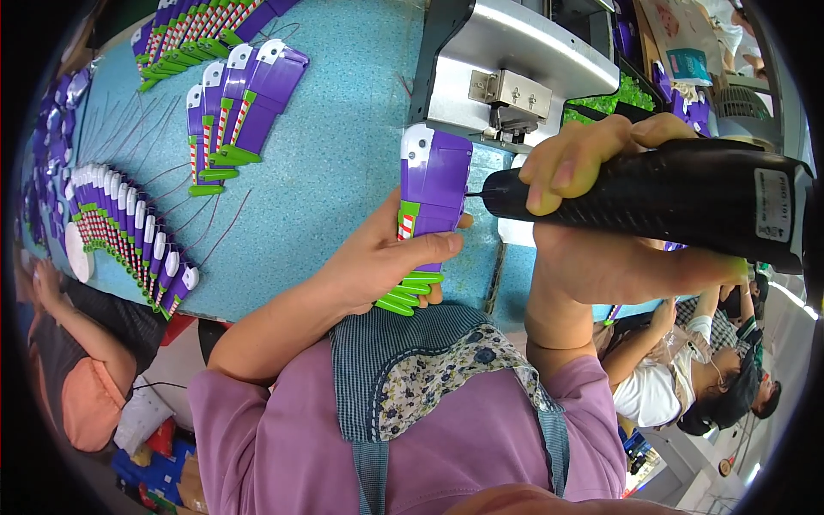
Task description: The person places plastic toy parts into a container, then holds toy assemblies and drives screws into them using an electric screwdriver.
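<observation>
My left hand (pixel 378 255) grips the purple arm piece (pixel 436 178) low down, thumb across its face and fingers curled behind, so they are partly hidden; my right hand (pixel 588 262) wraps the black electric screwdriver (pixel 661 199), fingertips over the top of the barrel and thumb side beneath.

Position: the piece is upright in front of me, over the near part of the blue table (pixel 343 94), white end (pixel 418 148) up, green fingers (pixel 403 296) down by my apron (pixel 446 360); the screwdriver lies crosswise, its thin bit (pixel 475 195) at the right edge of the purple shell; contact or small gap, I cannot tell.

Handling, judged: hard moulded plastic, light, stiff, smooth enough to slip or twist under a sideways push; the slim green fingers look the weakest part, so hold is best on the broad purple body, thumb flat, fingertips clear of the bit; the screwdriver looks bulkier and heavier, best held round the barrel.

Nearby: similar pieces lie fanned (pixel 137 225) at left; metal machine (pixel 524 51) ahead.
</observation>
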### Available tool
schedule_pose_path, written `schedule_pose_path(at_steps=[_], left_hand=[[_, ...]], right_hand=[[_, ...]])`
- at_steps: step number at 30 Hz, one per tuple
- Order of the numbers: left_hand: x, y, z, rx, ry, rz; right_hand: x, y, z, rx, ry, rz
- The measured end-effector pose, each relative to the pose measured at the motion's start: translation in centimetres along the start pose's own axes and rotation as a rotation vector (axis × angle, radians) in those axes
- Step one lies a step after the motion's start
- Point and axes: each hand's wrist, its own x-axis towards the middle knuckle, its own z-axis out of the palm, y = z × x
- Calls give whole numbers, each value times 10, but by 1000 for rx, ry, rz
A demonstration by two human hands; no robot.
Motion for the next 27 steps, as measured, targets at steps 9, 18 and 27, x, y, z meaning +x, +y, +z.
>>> schedule_pose_path(at_steps=[9, 18, 27], left_hand=[[3, -2, -1, -10, 22, 4], [3, 4, 3, -31, -1, -4], [-1, 5, 2, -74, 34, -21]], right_hand=[[-6, 9, 1, 63, 18, 51], [37, -16, -19, 67, -146, -62], [9, -3, -7, 4, -105, -28]])
